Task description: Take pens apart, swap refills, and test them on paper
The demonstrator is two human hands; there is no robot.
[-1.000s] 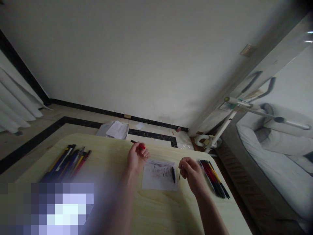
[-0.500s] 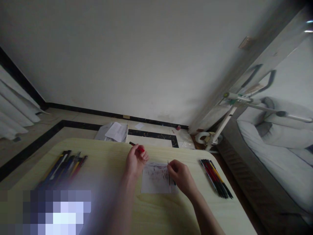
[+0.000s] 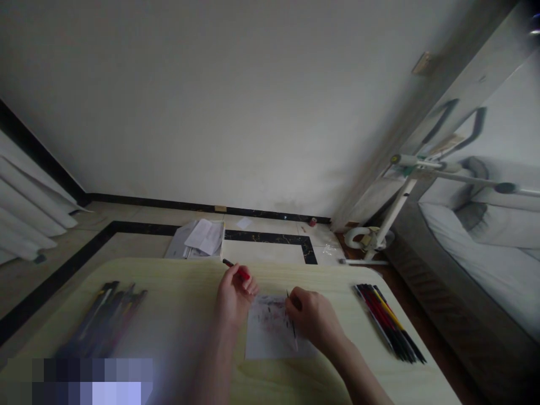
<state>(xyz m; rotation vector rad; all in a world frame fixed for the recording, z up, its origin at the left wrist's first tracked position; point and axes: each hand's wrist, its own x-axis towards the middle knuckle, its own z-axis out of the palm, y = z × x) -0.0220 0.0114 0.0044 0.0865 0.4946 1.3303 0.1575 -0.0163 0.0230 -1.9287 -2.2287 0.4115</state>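
Note:
My left hand is closed around a red pen whose dark end sticks out up and to the left, just above the left edge of a small white paper. My right hand pinches a thin dark pen refill, its tip touching the paper, which carries red and dark scribbles. Both hands rest on the pale wooden table.
A row of red, black and yellow pens lies at the table's right. A blurred bunch of pens lies at the left. Papers lie on the floor beyond the table. A white stand and a bed are at the right.
My right hand moved left from beside the paper onto it, bringing the refill's tip down on the sheet. The left hand stayed where it was. The view tilted down a little.

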